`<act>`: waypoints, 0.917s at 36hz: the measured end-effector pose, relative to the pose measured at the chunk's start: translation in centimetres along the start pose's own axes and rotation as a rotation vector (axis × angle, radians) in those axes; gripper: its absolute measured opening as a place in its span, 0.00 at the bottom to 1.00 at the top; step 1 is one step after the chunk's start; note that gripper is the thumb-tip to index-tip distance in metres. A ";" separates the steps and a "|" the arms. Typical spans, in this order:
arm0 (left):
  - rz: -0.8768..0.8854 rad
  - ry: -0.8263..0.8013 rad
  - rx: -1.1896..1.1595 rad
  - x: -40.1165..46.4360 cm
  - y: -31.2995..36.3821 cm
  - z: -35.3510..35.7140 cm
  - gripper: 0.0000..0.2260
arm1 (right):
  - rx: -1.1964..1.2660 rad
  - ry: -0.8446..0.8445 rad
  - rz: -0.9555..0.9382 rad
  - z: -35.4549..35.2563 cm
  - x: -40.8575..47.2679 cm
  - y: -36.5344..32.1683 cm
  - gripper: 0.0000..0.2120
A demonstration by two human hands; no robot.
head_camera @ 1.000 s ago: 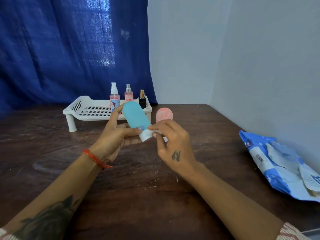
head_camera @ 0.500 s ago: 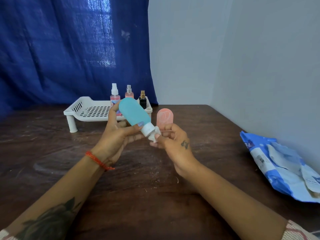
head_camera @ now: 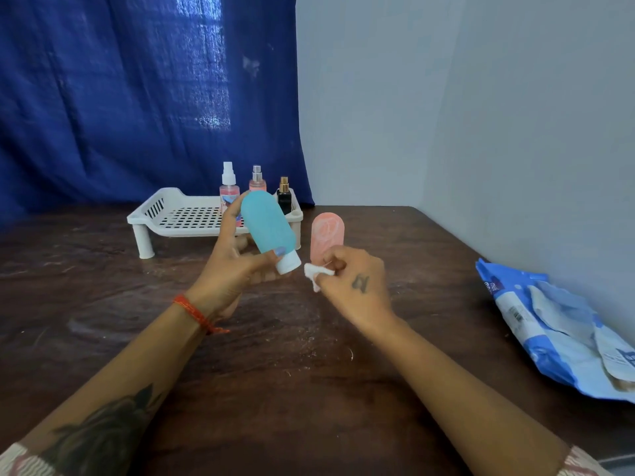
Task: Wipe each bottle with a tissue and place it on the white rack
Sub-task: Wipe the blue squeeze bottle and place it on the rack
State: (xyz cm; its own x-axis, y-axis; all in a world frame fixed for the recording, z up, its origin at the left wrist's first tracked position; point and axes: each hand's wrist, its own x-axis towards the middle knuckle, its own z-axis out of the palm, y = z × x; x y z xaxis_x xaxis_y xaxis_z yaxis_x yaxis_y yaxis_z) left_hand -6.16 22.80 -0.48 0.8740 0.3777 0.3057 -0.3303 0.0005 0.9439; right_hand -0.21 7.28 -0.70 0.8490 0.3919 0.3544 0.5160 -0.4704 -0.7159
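Left hand grips the tilted teal bottle, right hand pinches a tissue just beside its white cap.

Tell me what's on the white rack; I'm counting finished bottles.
Three small spray bottles stand along the white rack's far right edge. The left hand and teal bottle hide their bases.

teal bottle: tilted, cap down | tissue: crumpled beside cap | white rack: behind

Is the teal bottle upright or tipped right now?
Tipped: the teal bottle leans in the left hand, white cap pointing down toward the tissue.
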 end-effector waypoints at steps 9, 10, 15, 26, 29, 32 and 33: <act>-0.053 0.013 0.008 0.2 -0.1 -0.5 0.42 | -0.300 -0.198 -0.183 0.8 -0.5 0.7 0.12; -0.066 0.016 0.003 0.2 -0.1 -0.6 0.42 | -0.296 -0.195 -0.192 0.8 -0.5 0.7 0.11; -0.116 0.029 -0.073 0.2 -0.2 -0.6 0.34 | -0.218 -0.085 -0.263 0.2 -0.2 0.5 0.08; -0.261 -0.082 -0.275 0.4 0.6 -0.9 0.17 | -0.030 0.083 -0.613 -2.7 3.8 -1.6 0.26; -0.273 -0.134 -0.319 0.4 0.6 -1.2 0.18 | -0.152 -0.033 -0.690 -3.3 6.0 -2.1 0.30; -0.281 -0.194 -0.355 0.3 0.8 -1.4 0.18 | -0.225 -0.155 -0.720 -3.4 7.8 -2.6 0.26; -0.280 -0.208 -0.362 0.3 0.8 -1.4 0.17 | -0.217 -0.186 -0.730 -3.4 8.2 -2.8 0.25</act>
State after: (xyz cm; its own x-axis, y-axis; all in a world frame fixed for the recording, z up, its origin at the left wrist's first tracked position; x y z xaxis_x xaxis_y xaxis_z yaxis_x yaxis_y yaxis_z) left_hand -6.70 24.24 0.22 0.9872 0.1248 0.0996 -0.1428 0.4107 0.9005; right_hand 5.65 9.08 6.29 0.2632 0.7784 0.5699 0.9632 -0.1790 -0.2004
